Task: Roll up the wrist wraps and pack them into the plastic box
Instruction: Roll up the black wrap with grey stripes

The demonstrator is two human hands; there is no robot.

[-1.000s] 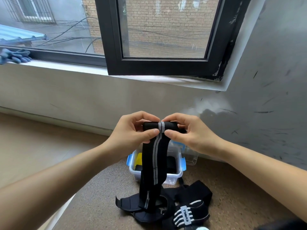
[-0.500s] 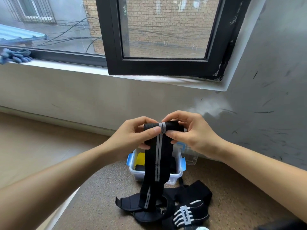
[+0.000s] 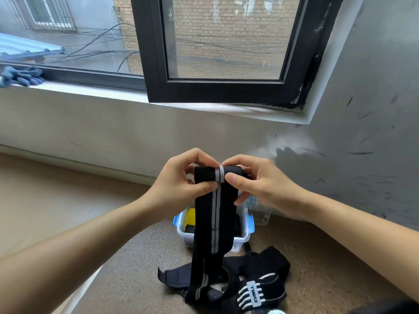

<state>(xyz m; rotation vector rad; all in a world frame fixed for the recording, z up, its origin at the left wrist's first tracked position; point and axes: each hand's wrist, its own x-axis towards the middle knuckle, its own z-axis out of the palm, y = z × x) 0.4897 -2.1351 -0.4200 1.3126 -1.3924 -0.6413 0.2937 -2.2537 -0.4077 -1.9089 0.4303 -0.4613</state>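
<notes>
Rolling has gone slightly further: left hand (image 3: pixel 179 186) and right hand (image 3: pixel 260 184) pinch the wrist wrap (image 3: pixel 216 211) roll, its tail hanging before the plastic box (image 3: pixel 243 240).

We see the wrist wrap (image 3: pixel 215 211), in front of the plastic box (image 3: pixel 183 234), as matt black woven elastic cloth with grey stripes. The plastic box is clear, glossy plastic with blue clips (image 3: pixel 250 220). Beneath it the surface (image 3: pixel 136 268) looks rough, speckled and cork-like. Behind it the wall (image 3: pixel 90 132) is matt, scuffed plaster, and above it the window frame (image 3: pixel 215 92) is smooth and black.
</notes>
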